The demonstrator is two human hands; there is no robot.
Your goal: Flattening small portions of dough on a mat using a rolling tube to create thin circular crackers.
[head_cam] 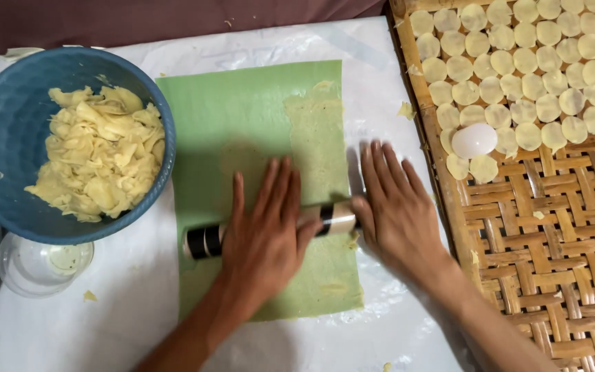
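Two flat hands press a striped roller point(270, 229).

No packages, labels, signs or screens anywhere in view here, just bare surfaces all round, nothing wrapped and nothing printed to report.

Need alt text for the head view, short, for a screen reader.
Two bare hands, left hand and right hand, press flat on a roller lying across thin dough on a green sheet. A blue bowl of dough scraps sits left; a woven tray with round dough discs sits right.
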